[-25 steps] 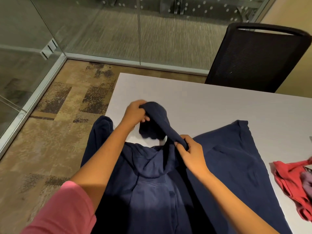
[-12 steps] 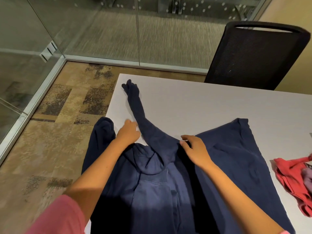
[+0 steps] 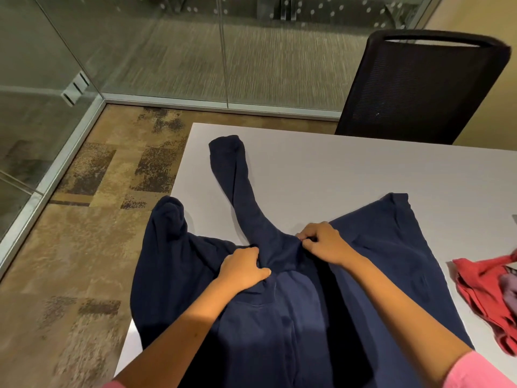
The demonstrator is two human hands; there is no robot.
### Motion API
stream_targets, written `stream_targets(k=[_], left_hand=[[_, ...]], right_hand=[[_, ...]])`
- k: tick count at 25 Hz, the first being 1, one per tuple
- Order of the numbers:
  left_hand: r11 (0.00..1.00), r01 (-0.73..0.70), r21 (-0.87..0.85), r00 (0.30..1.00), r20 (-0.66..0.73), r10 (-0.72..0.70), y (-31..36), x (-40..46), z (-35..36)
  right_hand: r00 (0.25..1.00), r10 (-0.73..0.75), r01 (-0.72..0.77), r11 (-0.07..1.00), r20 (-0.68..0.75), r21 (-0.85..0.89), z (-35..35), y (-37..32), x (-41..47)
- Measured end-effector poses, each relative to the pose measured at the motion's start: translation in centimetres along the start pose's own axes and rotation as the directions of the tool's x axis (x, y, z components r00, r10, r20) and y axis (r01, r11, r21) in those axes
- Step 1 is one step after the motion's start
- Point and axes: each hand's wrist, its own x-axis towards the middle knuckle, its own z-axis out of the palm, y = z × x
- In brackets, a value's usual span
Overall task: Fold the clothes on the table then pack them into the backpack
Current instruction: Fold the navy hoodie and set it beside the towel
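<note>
Both the left hand (image 3: 242,271) and right hand (image 3: 324,243) have fingers clenched on the soft, floppy navy hoodie (image 3: 279,317), probably best gripped at its seams, near the desk (image 3: 335,169) left edge.

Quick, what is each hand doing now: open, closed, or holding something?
Left hand: grips the navy hoodie at the sleeve's base.
Right hand: pinches the same hoodie beside the sleeve.

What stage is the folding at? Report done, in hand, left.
Done: nothing looks folded or packed; no backpack in view.
In hand: the navy hoodie lies spread on the table, left hand and right hand gripping it.
Left: the red garment, crumpled.
</note>
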Motion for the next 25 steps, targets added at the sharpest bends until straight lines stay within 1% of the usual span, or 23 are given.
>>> stream_targets(k=[1, 2, 3, 4, 5, 6, 8, 9, 10, 11, 12, 13, 14, 15, 17, 19, 20, 21, 23, 24, 25], left_hand=[[0.998, 0.011, -0.070, 1.000, 0.018, -0.010, 0.2, 0.3, -0.7], [0.991, 0.029, -0.132, 0.999, 0.030, -0.025, 0.3, 0.7, -1.7], [0.983, 0.042, -0.181, 0.999, 0.028, -0.037, 0.7, 1.0, -3.1], [0.974, 0.054, -0.218, 0.999, 0.009, -0.053, 1.1, 1.4, -4.5], [0.965, 0.066, -0.253, 0.998, -0.007, -0.070, 1.4, 2.0, -5.9], [0.954, 0.069, -0.292, 0.997, -0.024, -0.080, 1.8, 2.7, -7.3], [0.924, 0.059, -0.377, 0.992, -0.080, -0.096, 2.6, 4.8, -9.9], [0.913, 0.040, -0.407, 0.984, -0.141, -0.106, 3.1, 6.0, -11.1], [0.913, 0.019, -0.406, 0.965, -0.233, -0.124, 3.6, 7.1, -12.3], [0.934, -0.006, -0.358, 0.929, -0.349, -0.127, 3.9, 8.2, -13.4], [0.960, -0.022, -0.281, 0.888, -0.447, -0.111, 3.9, 9.0, -14.2], [0.976, -0.039, -0.213, 0.861, -0.503, -0.075, 3.5, 9.6, -14.6], [0.987, -0.022, -0.159, 0.857, -0.511, -0.063, 2.8, 9.9, -14.7], [0.992, 0.022, -0.123, 0.868, -0.490, -0.080, 1.6, 10.4, -14.4], [0.985, 0.167, -0.050, 0.896, -0.408, -0.173, -1.6, 11.2, -13.1], [0.953, 0.304, 0.006, 0.892, -0.354, -0.282, -4.7, 11.8, -12.0], [0.941, 0.338, 0.005, 0.885, -0.341, -0.316, -5.6, 11.8, -11.8], [0.937, 0.349, -0.009, 0.877, -0.350, -0.330, -6.1, 11.8, -11.7], [0.946, 0.318, -0.059, 0.867, -0.386, -0.316, -6.5, 12.4, -12.2], [0.951, 0.291, -0.105, 0.868, -0.389, -0.308, -6.2, 12.7, -12.5], [0.947, 0.250, -0.199, 0.872, -0.378, -0.310, -5.9, 13.0, -12.8]], right_hand=[[0.999, 0.011, -0.015, 0.995, 0.038, 0.103, -0.3, -0.4, 0.0], [0.996, 0.001, -0.015, 0.987, 0.085, 0.163, -0.6, -0.8, -0.1], [0.993, -0.022, 0.002, 0.985, 0.116, 0.173, -0.9, -1.2, -0.1], [0.994, -0.034, 0.017, 0.985, 0.099, 0.170, -1.2, -1.6, 0.2], [0.999, -0.029, 0.022, 0.987, 0.037, 0.162, -1.6, -2.0, 0.7], [0.998, -0.011, 0.020, 0.987, -0.061, 0.162, -2.2, -2.6, 1.5], [0.957, 0.025, 0.042, 0.974, -0.289, 0.223, -3.8, -4.3, 3.5], [0.936, 0.030, 0.079, 0.953, -0.351, 0.293, -4.5, -5.4, 4.4], [0.930, 0.027, 0.119, 0.922, -0.367, 0.369, -5.2, -6.2, 5.3], [0.936, 0.000, 0.158, 0.895, -0.352, 0.418, -5.9, -6.7, 6.2], [0.942, -0.034, 0.177, 0.896, -0.335, 0.407, -6.3, -6.8, 6.7], [0.944, -0.052, 0.179, 0.912, -0.326, 0.370, -6.7, -6.3, 7.3], [0.941, -0.047, 0.169, 0.923, -0.334, 0.346, -6.9, -5.4, 7.6], [0.935, -0.009, 0.138, 0.929, -0.354, 0.343, -7.2, -3.8, 7.8], [0.902, 0.120, 0.034, 0.938, -0.414, 0.346, -7.6, 0.7, 7.5], [0.835, 0.267, -0.123, 0.942, -0.480, 0.311, -8.3, 6.4, 6.8], [0.793, 0.337, -0.209, 0.933, -0.508, 0.292, -8.7, 9.3, 6.1], [0.747, 0.402, -0.299, 0.915, -0.530, 0.272, -9.2, 12.1, 5.5], [0.674, 0.505, -0.456, 0.859, -0.539, 0.233, -10.3, 16.7, 4.3], [0.667, 0.535, -0.503, 0.837, -0.519, 0.216, -10.9, 18.2, 3.8], [0.686, 0.540, -0.519, 0.833, -0.487, 0.192, -11.3, 19.3, 3.5]])
